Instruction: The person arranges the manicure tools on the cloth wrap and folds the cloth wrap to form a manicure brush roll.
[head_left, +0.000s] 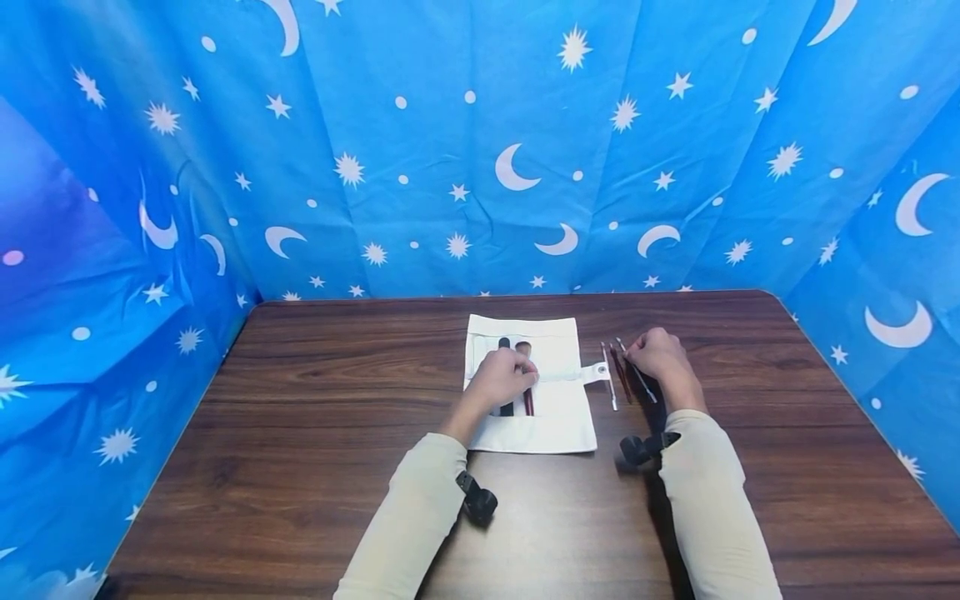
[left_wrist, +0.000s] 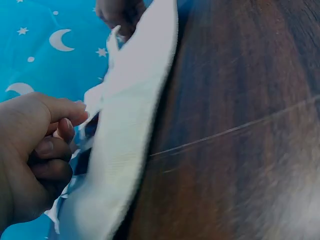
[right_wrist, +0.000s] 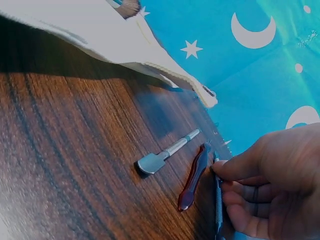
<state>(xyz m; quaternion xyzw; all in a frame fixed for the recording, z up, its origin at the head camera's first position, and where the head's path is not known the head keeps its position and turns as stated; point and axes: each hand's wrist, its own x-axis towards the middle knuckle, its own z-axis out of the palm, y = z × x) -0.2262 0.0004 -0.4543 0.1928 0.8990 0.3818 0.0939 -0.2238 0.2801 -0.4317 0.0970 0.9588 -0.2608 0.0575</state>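
Note:
A white fabric pouch lies unfolded on the table, holding a black stick-like item and a red-handled brush. Over these hovers my left hand, its fingers loosely curled and hiding the brush's middle; in the left wrist view nothing shows between its fingertips. To the pouch's right, my right hand pinches the upper end of a thin metal tool with a knurled grip. Beside that tool lie a dark red, wavy-shaped tool and a silver tool with a flat, broad end.
The pouch's snap strap sticks out toward the loose tools. Under everything is a dark wood-grain table. A blue cloth with white moons and stars hangs behind and at both sides.

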